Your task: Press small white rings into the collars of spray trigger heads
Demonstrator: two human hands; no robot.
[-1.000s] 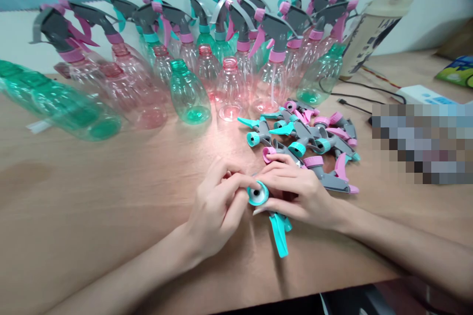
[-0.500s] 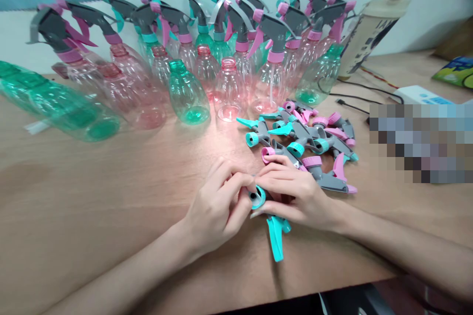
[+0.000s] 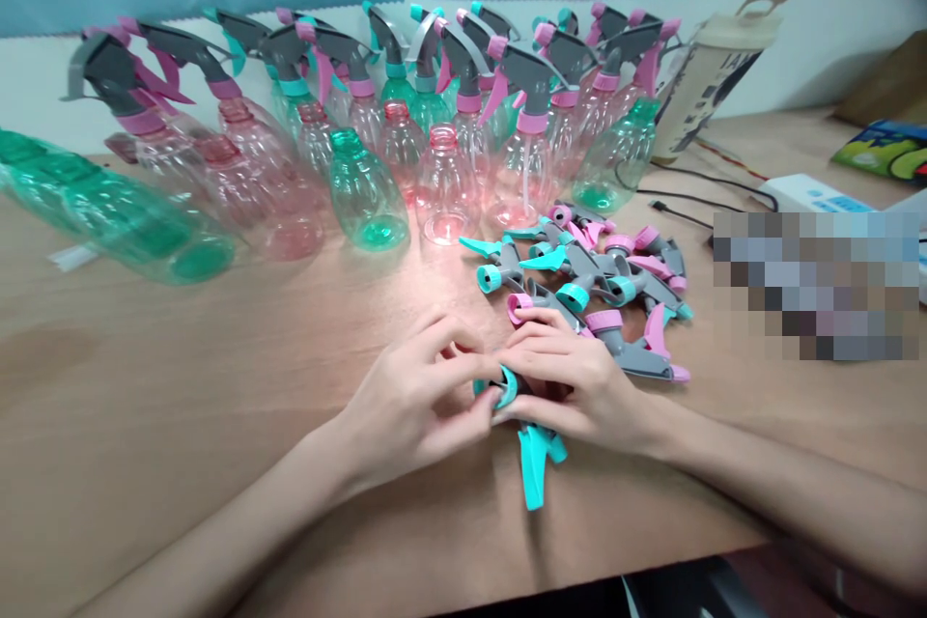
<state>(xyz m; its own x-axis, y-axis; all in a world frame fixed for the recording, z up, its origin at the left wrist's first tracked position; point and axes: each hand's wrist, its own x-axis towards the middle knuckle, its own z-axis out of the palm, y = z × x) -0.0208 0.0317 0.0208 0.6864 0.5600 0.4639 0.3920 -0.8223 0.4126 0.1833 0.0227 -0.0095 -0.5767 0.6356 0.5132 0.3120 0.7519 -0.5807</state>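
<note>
My right hand (image 3: pixel 590 377) is closed around a grey trigger spray head (image 3: pixel 534 465) with a turquoise collar and lever. Its collar opening faces left, and the lever hangs below my palm. At that opening, my left hand (image 3: pixel 409 396) has its thumb and forefinger closed on the collar rim, the thumb tip partly inside. My fingers cover much of the grey body. Just beyond my right fingers lies a pile of loose spray heads (image 3: pixel 579 263), some with turquoise parts and some with pink.
Behind stand several clear pink bottles (image 3: pixel 443 188) and green bottles (image 3: pixel 369 193), many wearing spray heads. Green bottles (image 3: pixel 145 222) lean at the left. A cream tumbler (image 3: pixel 714 82), black cables (image 3: pixel 695 188) and a white box (image 3: pixel 811 193) sit at the right.
My left thumb and forefinger have shifted on the collar; the thumb now reaches into its opening. My right hand still grips the spray head. The view has tilted slightly.
</note>
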